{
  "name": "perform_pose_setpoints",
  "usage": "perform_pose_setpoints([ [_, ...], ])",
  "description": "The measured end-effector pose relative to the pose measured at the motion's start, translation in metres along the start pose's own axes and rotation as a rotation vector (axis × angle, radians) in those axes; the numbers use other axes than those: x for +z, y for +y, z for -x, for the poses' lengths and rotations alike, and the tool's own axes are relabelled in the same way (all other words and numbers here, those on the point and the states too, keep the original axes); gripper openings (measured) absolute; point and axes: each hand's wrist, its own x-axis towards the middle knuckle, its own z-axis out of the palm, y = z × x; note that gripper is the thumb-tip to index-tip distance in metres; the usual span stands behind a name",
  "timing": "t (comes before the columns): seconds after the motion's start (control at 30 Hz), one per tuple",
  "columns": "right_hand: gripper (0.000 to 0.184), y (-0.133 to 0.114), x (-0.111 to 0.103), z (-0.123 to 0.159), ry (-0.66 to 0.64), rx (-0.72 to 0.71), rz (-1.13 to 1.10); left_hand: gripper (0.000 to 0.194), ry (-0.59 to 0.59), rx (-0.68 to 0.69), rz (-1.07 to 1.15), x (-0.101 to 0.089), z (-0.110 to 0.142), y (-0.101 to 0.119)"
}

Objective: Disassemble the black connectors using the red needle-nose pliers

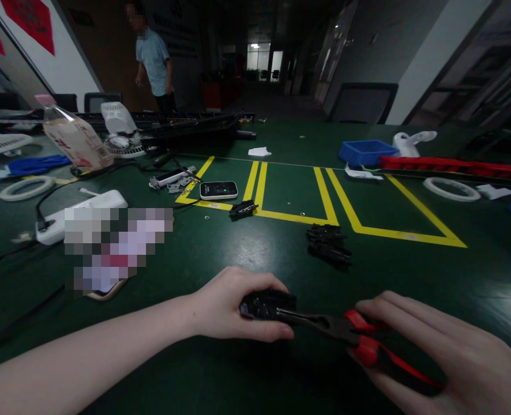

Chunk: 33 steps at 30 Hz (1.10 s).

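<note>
Left hand curled round black part, thumb and fingers along opposite edges. Right hand grips red-handled pliers, nose reaching the part's right end. Ahead, open green tabletop up to black pieces near yellow tape borders. Phone beyond left forearm.

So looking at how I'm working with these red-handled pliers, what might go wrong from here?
The dark metal pliers with red-and-black handles might slip on the small, irregular black part and nip the left hand, which holds it close to the jaws. The part itself could also twist loose from that hand or get scratched by the metal.
</note>
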Motion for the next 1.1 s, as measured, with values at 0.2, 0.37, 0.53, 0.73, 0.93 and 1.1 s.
perform_pose_setpoints([
  [0.2, 0.038, -0.003, -0.002, -0.003, 0.014, -0.045, 0.032, 0.039, 0.004, -0.004, -0.009, 0.000, 0.000, -0.001],
  [0.37, 0.033, -0.006, -0.003, -0.008, 0.010, -0.026, -0.005, 0.037, -0.027, 0.013, -0.053, 0.000, -0.001, -0.002],
  [0.53, 0.032, -0.013, -0.006, -0.013, -0.024, 0.005, -0.057, 0.038, -0.034, -0.004, -0.093, 0.000, -0.001, -0.003],
  [0.73, 0.031, -0.014, -0.009, -0.014, -0.031, 0.036, -0.069, 0.038, -0.012, -0.026, -0.024, 0.001, -0.001, -0.001],
  [0.93, 0.035, -0.007, 0.008, 0.008, 0.010, 0.166, -0.078, 0.043, -0.062, -0.113, 0.091, -0.002, -0.002, 0.003],
  [1.1, 0.036, -0.007, 0.011, 0.010, 0.008, 0.165, -0.073, 0.040, -0.095, -0.135, 0.109, -0.003, -0.003, 0.003],
])
